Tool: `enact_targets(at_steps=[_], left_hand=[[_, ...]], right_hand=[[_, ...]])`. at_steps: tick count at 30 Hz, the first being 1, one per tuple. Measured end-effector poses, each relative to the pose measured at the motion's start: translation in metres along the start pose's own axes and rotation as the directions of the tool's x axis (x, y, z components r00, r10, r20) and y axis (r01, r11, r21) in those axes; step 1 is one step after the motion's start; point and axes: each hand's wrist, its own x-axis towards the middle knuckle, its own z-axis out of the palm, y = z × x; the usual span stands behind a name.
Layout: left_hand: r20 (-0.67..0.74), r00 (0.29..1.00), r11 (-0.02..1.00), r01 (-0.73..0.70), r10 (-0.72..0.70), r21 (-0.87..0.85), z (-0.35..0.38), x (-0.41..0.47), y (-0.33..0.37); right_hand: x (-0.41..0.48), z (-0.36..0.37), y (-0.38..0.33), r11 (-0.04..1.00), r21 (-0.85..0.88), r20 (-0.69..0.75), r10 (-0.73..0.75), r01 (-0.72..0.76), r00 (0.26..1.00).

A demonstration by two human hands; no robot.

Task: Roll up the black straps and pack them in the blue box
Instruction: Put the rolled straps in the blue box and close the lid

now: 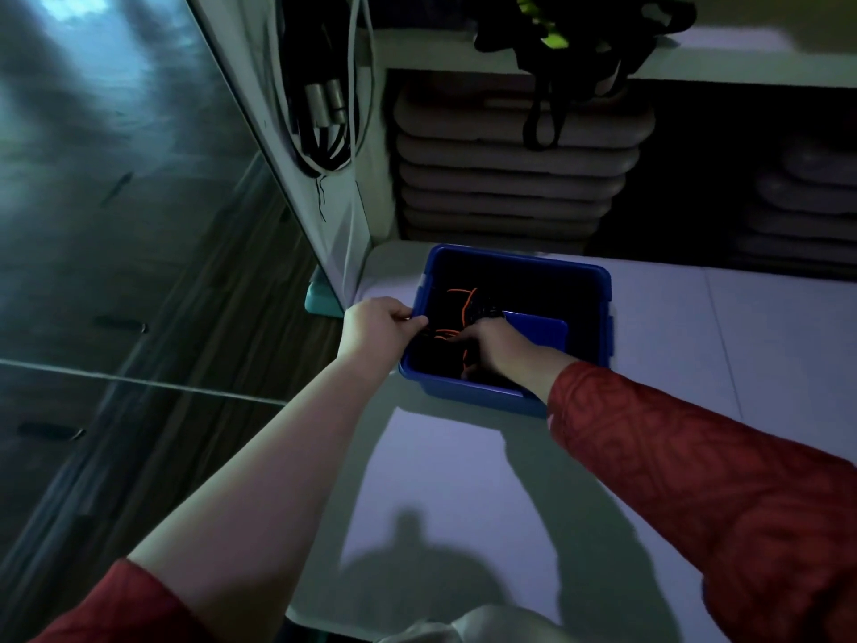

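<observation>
The blue box (603,313) stands on the white table (463,480), near its far left corner. Inside lie black straps with orange edging (463,301), dark and hard to make out. My left hand (378,324) grips the box's left rim. My right hand (491,345) reaches down into the box, its fingers among the straps; the dim light hides whether they close on one. A blue lid or inner tray (538,331) leans inside the box behind my right hand.
A white shelf unit (324,187) stands behind the table with black cables (320,109) hanging on its side. Stacked pale pads (510,178) fill the shelf. Black and neon-green gear (556,30) lies on top. Dark wood floor (116,271) lies left.
</observation>
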Motion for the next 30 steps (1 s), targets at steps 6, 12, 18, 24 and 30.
enact_targets(at_steps=[6, 12, 18, 24, 30], left_hand=[[0.051, 0.999, 0.997, 0.013, -0.017, 0.082, -0.005, -0.004, 0.005], [0.083, 0.996, 0.969, -0.045, 0.025, 0.242, -0.007, -0.009, 0.035], [0.088, 0.977, 0.966, -0.207, 0.195, 0.154, -0.003, -0.013, 0.112], [0.075, 0.914, 0.909, -0.406, 0.4, 0.098, -0.016, -0.019, 0.25], [-0.064, 0.681, 0.683, -0.719, 0.729, 0.126, -0.086, -0.036, 0.431]], right_hand=[[-0.028, -0.017, 0.002, 0.998, 0.036, 0.005, -0.056, 0.055, 0.998], [-0.077, -0.068, 0.021, 0.997, 0.022, -0.067, -0.068, 0.07, 0.995], [-0.138, -0.14, 0.034, 0.993, 0.114, -0.169, 0.011, 0.008, 0.986], [-0.209, -0.262, 0.03, 1.0, -0.007, -0.399, -0.027, 0.026, 0.916], [-0.296, -0.414, -0.009, 0.971, -0.221, -0.698, -0.225, 0.094, 0.68]])
